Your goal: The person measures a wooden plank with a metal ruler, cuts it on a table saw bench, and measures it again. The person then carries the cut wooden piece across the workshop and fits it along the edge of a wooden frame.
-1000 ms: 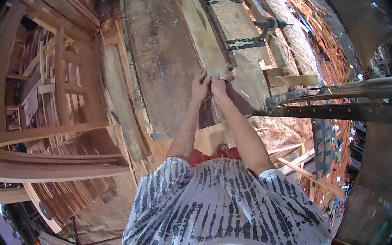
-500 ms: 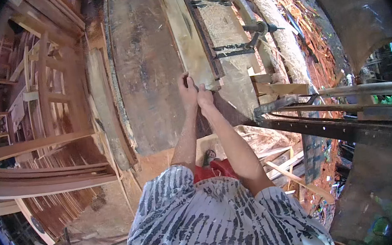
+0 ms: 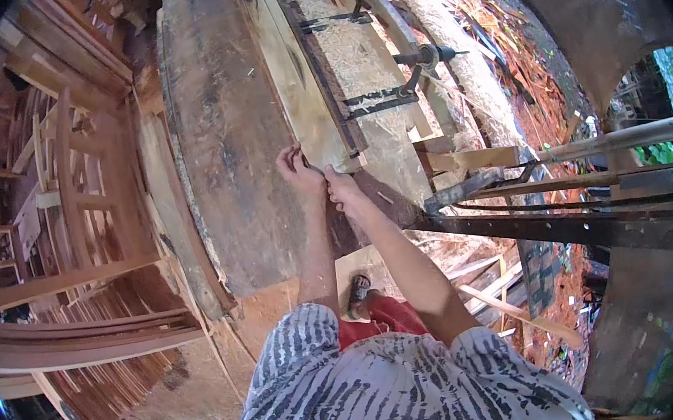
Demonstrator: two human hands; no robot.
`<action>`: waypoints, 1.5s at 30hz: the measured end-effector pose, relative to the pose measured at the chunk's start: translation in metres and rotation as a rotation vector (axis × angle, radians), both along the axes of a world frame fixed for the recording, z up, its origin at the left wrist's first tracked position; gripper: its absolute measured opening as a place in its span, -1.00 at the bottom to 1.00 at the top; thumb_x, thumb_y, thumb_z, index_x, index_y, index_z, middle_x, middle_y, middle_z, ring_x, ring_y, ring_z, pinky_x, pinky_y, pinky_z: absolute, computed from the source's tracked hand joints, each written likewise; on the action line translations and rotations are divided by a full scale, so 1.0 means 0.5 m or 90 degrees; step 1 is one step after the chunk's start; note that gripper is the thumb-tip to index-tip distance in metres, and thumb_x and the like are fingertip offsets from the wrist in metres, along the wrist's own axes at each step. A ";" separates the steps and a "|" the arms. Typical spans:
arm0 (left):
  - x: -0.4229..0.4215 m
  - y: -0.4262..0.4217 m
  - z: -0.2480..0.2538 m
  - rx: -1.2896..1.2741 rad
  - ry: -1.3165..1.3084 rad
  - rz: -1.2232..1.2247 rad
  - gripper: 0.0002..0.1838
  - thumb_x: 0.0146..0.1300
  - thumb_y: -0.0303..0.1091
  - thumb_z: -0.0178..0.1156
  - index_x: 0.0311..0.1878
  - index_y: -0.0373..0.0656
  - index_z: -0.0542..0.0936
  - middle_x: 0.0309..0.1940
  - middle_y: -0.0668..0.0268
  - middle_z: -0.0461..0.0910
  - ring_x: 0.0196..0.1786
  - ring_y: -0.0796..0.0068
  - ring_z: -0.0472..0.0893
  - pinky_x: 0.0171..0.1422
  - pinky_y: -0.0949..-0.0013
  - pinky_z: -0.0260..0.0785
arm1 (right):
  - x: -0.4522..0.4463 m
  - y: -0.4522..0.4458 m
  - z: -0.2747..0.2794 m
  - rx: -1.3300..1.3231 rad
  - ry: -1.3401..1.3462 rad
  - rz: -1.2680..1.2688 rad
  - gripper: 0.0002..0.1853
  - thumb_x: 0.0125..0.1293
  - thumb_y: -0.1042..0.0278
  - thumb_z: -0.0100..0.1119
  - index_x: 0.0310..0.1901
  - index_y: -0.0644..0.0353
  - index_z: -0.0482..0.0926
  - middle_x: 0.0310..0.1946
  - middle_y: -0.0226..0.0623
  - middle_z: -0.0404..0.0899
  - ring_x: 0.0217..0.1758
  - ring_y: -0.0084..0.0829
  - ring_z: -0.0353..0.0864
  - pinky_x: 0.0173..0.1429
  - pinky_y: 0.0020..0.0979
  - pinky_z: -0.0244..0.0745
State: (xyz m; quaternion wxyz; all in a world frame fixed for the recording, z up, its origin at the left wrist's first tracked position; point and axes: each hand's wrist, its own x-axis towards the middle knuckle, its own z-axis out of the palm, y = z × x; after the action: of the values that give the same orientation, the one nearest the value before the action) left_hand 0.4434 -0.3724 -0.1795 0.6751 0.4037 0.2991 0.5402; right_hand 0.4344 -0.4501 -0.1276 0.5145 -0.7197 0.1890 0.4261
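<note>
A long pale wooden board (image 3: pixel 303 73) lies lengthwise on the worn work table (image 3: pixel 221 140), along a dark-edged guide strip (image 3: pixel 328 86). Both hands are at the board's near end. My left hand (image 3: pixel 301 171) is at its left corner with curled fingers, a small gap showing between some of them. Close beside it, my right hand (image 3: pixel 341 188) is closed at the end, thumb on top and fingers folded below. The wrists nearly meet. Exactly how the left fingertips touch the board is hard to make out.
Metal clamp fittings (image 3: pixel 425 56) and dark bars stand right of the guide. A dark metal beam (image 3: pixel 554 222) extends to the right. Stacked planks (image 3: pixel 86 346) and a wooden frame (image 3: pixel 80 181) are on the left. Wood scraps (image 3: pixel 522 305) lie by my sandalled foot (image 3: pixel 358 290).
The view has shifted, so the table and board appear farther left and lower. My left fingers look more spread, and my right hand sits slightly lower against the board's end. More of my foot shows.
</note>
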 end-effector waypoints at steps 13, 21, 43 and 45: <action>0.003 0.029 0.023 0.019 0.082 -0.075 -0.83 0.53 -0.51 -0.12 0.07 -0.27 0.42 0.00 0.09 0.61 0.05 0.29 0.63 0.16 0.24 0.51 | 0.001 0.035 -0.014 -0.045 -0.133 -0.005 -0.18 0.62 -0.24 -0.17 0.30 0.61 0.46 0.28 0.36 0.53 0.45 0.11 0.48 0.43 -0.07 0.36; -0.022 0.050 0.022 0.137 0.348 -0.128 -0.80 0.46 -0.40 0.19 0.01 -0.30 0.67 -0.10 0.17 0.76 -0.04 0.44 0.70 0.13 0.31 0.52 | -0.011 0.055 0.015 -0.026 -0.160 -0.003 -0.21 0.62 -0.21 -0.20 0.20 0.60 0.54 0.21 0.31 0.59 0.38 0.09 0.54 0.37 -0.07 0.41; -0.066 0.102 0.017 0.226 0.545 -0.404 -0.59 0.11 -0.34 0.55 -0.17 -0.23 0.47 -0.29 0.17 0.65 -0.17 0.34 0.65 -0.03 0.21 0.51 | -0.067 0.050 0.024 -0.504 -0.578 0.036 0.10 -0.01 0.02 0.58 0.42 0.46 0.15 0.37 0.14 0.29 0.49 0.07 0.28 0.57 -0.04 0.25; -0.070 0.095 -0.014 0.197 0.502 -0.391 -0.58 0.00 -0.29 0.56 -0.22 -0.29 0.54 -0.34 0.11 0.65 -0.24 0.19 0.66 -0.10 0.14 0.51 | -0.084 0.034 0.071 -0.472 -0.532 0.048 0.05 0.00 0.03 0.56 0.39 0.46 0.17 0.34 0.14 0.31 0.47 0.08 0.30 0.55 -0.05 0.29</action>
State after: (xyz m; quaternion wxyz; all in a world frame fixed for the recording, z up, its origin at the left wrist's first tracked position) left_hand 0.4085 -0.3249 -0.1864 0.5706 0.7408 0.3151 0.1623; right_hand 0.3923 -0.4330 -0.0923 0.2426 -0.9664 0.0804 0.0277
